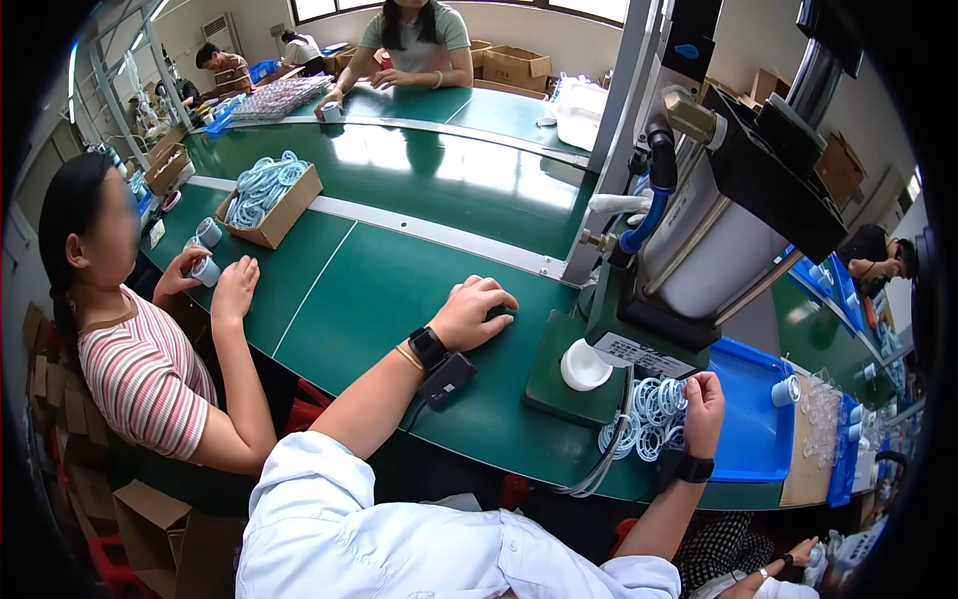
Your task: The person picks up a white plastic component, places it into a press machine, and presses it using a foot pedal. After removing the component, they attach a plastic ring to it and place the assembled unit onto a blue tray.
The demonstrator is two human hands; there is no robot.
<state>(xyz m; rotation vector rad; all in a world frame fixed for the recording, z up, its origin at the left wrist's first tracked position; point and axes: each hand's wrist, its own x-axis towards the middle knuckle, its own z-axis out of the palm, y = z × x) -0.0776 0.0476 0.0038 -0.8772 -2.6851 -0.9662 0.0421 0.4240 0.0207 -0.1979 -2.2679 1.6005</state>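
Observation:
My left hand [474, 311] lies palm down on the green worktable [389, 250], fingers loosely apart, holding nothing. At the right edge of a pile of light blue rings [644, 424], my right hand [705, 409] has its fingers curled together. Whatever may be in that grip is hidden by the fingers. Between my hands stands a press machine [689, 235] with a large cylinder. A round white holder [585, 365] sits on its green base [544, 389], left of the rings.
A blue tray [743, 464] with one light blue cup [785, 390] lies right of my right hand. Cables [599, 469] hang before the press. At left, a co-worker handles a cup [206, 271] beside a cardboard box of rings [299, 205]. Another person sits across.

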